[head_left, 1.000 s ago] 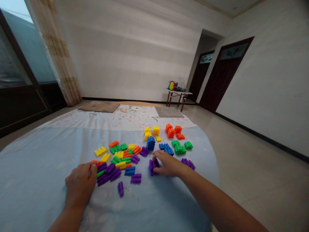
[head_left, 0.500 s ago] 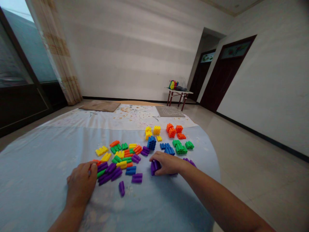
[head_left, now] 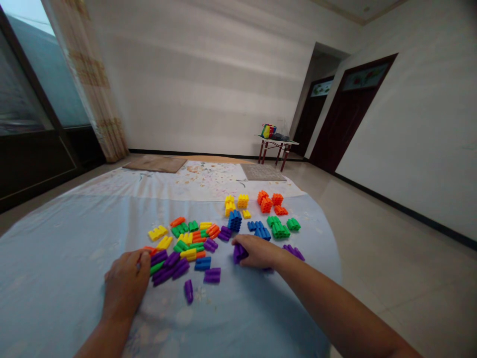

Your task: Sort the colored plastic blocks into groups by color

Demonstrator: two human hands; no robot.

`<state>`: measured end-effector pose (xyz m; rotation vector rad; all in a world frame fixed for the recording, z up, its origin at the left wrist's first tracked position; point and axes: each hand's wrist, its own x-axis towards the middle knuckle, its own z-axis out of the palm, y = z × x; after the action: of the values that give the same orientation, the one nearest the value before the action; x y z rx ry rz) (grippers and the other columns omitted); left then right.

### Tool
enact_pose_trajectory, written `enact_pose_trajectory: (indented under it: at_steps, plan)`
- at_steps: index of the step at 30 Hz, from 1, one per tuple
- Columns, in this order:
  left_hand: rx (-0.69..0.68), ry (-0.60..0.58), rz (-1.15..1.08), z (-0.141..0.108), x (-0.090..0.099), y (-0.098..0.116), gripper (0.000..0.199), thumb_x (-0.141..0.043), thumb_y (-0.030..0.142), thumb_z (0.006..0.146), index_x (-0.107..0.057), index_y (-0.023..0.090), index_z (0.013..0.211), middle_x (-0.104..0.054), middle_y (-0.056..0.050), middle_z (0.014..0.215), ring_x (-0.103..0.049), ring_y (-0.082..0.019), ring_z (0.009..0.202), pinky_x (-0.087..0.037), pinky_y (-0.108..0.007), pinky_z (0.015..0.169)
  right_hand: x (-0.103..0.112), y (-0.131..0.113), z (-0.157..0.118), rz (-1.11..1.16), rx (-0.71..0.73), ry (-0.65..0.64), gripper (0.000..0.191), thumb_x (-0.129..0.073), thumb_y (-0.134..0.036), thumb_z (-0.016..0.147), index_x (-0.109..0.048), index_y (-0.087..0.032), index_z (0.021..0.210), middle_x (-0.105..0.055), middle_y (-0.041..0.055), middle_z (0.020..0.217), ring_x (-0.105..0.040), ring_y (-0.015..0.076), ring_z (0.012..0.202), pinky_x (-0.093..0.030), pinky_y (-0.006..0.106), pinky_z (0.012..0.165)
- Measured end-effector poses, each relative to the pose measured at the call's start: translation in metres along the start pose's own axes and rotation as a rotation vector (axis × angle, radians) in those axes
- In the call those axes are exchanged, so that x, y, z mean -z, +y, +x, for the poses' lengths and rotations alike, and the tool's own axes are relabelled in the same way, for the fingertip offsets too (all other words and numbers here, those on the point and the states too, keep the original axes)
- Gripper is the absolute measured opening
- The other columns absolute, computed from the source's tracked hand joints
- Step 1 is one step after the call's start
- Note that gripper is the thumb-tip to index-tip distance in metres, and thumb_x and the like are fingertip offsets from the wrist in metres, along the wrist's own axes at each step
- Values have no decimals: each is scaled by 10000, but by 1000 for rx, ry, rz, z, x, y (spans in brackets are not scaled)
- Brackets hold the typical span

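Observation:
My right hand (head_left: 257,250) is closed around a purple toy building block (head_left: 239,254) made of joined tubes, just above or on the cloth; its lower part is in shadow. Another purple block (head_left: 268,270) peeks out under the wrist. My left hand (head_left: 127,278) lies low at the left edge of a mixed pile, fingers curled. An orange block (head_left: 151,250) shows by its fingertips; whether it is gripped is hidden. The pile holds several purple blocks (head_left: 171,268) and green, yellow, orange and blue ones. One purple block (head_left: 189,292) lies alone in front.
Colour groups stand further back: yellow blocks (head_left: 242,201), orange blocks (head_left: 266,204), green blocks (head_left: 279,228) and blue blocks (head_left: 234,221). More purple blocks (head_left: 293,252) lie beyond my right forearm. The round table has a light blue cloth (head_left: 82,228). A small side table (head_left: 279,141) stands behind.
My right hand has tilted slightly, and the purple block in it has turned a little. My left hand stays in place. The view has shifted very slightly.

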<state>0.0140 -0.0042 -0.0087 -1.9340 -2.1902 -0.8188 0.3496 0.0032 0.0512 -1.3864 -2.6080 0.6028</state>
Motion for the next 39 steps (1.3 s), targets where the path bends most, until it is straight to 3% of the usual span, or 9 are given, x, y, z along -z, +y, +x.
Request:
enact_pose_trajectory:
  at_steps: [7,11,15,18,23,28,33,39]
  plan:
    - [-10,22,-21,0,1,1,405,-251,382,858,-594,168,889,-595,-99,905,-521,-234,854,-398,-365,762,0,8,4,43,-22,-23,757,-727,-249,610,-424,-190,1301,-500,106,1299,-483,246,1164,-370,325,968]
    - [4,6,-26,0,2,2,417,-241,386,863,-600,175,890,-600,-97,919,-520,-240,869,-398,-368,766,8,2,2,76,-8,12,851,-739,-423,610,-381,-181,1343,-482,121,1316,-478,256,1167,-372,339,970]
    - [9,0,-32,0,2,1,421,-240,382,864,-607,180,903,-604,-94,929,-523,-242,878,-398,-371,771,18,-13,15,23,-48,154,636,-645,-420,737,-436,-187,1291,-576,102,1171,-585,203,966,-445,313,839]
    - [14,-5,-54,1,1,0,424,-243,383,865,-608,172,911,-603,-97,934,-526,-235,883,-399,-364,789,21,-28,35,-169,-59,212,446,-574,-319,809,-491,-197,1229,-573,103,1164,-563,207,1023,-433,322,850]
    - [5,-17,-92,0,1,-1,419,-253,381,862,-608,160,894,-602,-103,917,-525,-230,879,-393,-361,820,21,-44,66,-414,-95,146,330,-480,-224,846,-530,-207,1172,-606,107,1113,-586,218,1006,-458,329,796]
    - [-2,-11,-105,0,2,0,411,-257,370,860,-609,158,870,-600,-100,892,-527,-225,857,-394,-354,812,17,-48,79,-503,-140,61,264,-476,-178,822,-594,-149,1056,-651,149,1021,-622,258,937,-488,363,708]
    - [-11,8,-110,-1,3,1,393,-271,364,855,-610,166,855,-606,-91,879,-539,-218,845,-400,-340,803,10,-53,84,-517,-154,31,229,-454,-123,818,-640,-109,951,-661,175,971,-636,263,899,-492,359,692]
    - [-25,16,-107,-1,1,1,400,-269,365,859,-613,160,868,-601,-91,867,-535,-220,846,-399,-335,798,11,-52,72,-529,-132,42,225,-457,-113,823,-626,-122,971,-600,155,1025,-620,238,899,-488,329,696]
